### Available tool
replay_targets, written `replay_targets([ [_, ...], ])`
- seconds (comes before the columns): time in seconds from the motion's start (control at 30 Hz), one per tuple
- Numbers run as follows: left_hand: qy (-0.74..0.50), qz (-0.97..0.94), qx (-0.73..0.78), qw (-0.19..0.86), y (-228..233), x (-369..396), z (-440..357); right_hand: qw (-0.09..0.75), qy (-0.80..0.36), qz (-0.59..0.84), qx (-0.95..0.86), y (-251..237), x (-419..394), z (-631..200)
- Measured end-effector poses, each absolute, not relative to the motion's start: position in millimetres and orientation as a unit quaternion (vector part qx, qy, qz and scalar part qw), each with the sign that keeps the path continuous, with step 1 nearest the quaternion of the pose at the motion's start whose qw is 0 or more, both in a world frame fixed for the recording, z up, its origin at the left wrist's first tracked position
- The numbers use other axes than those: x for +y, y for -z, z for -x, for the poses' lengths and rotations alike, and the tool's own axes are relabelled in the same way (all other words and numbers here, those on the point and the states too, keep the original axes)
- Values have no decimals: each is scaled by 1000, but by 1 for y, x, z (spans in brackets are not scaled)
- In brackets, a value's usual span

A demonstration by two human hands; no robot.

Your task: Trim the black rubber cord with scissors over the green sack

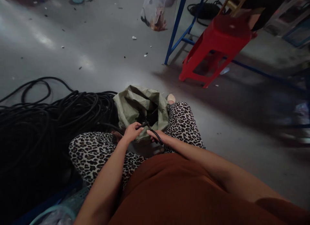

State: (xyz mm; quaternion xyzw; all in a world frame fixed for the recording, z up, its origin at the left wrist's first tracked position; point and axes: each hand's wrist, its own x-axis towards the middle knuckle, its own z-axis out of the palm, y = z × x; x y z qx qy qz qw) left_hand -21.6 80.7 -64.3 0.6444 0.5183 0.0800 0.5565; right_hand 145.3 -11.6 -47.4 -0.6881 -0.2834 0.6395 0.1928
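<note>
My left hand (132, 132) and my right hand (157, 136) meet between my knees, each closed on a short length of black cable (152, 130) that bends between them. Just beyond the hands an open green woven sack (135, 103) rests on the floor against my leopard-print trouser legs (184, 121). A large heap of black cable (55, 118) lies on the floor to my left, touching the sack's left side.
A red plastic stool (215, 45) stands at the upper right beside a blue metal frame (178, 27). A clear plastic bag (155, 10) hangs near the top centre. Small scraps dot the grey concrete floor (72, 40). A teal basket rim (60, 210) shows at the bottom left.
</note>
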Motion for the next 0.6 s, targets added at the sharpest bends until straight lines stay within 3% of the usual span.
replay_targets([
  [0.6,-99,-633,516,569,62,80,20,194,-658,679,-261,52,-14,-145],
])
